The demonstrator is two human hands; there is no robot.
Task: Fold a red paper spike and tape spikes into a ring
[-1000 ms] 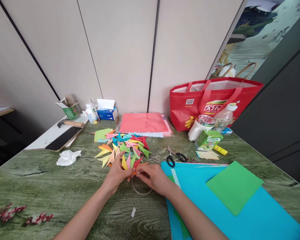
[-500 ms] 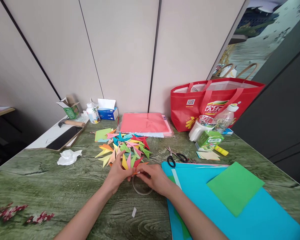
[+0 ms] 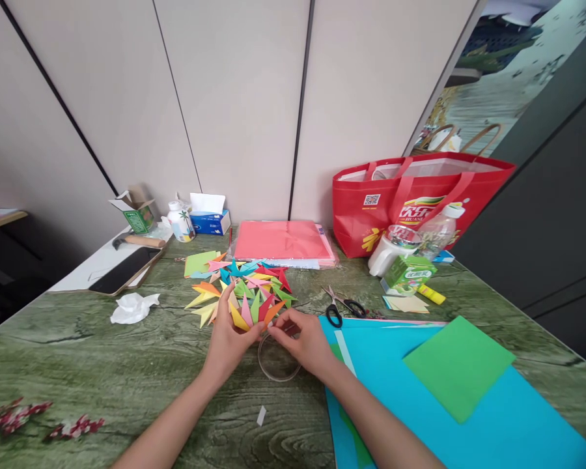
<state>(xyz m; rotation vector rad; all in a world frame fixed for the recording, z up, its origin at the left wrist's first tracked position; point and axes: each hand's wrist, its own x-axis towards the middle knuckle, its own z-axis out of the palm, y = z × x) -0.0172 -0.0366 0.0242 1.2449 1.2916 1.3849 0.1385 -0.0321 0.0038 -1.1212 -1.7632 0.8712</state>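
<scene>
My left hand (image 3: 230,345) is closed round the lower edge of a fanned row of folded paper points (image 3: 245,311) in yellow, pink, green, red and orange. At the right end of that row, my right hand (image 3: 300,342) pinches near the base of an orange folded paper piece (image 3: 274,312). The fingertips of both hands almost meet there, and the exact grip is partly hidden. Just below them a clear ring (image 3: 279,378), which looks like a tape roll, lies on the table. Behind the row, many more colored folded paper pieces (image 3: 258,277) lie in a pile.
Scissors (image 3: 339,306) lie beside a blue sheet (image 3: 449,391) with a green paper square (image 3: 459,368) on it. A red bag (image 3: 361,208), a white mug (image 3: 388,254) and a green box (image 3: 410,275) stand at right. Left are a crumpled tissue (image 3: 134,307), phone (image 3: 127,268) and hammer (image 3: 139,241).
The fan of paper points has tilted, and its right-end orange piece now stands up in clearer view. My hands have shifted slightly upward at the fingertips.
</scene>
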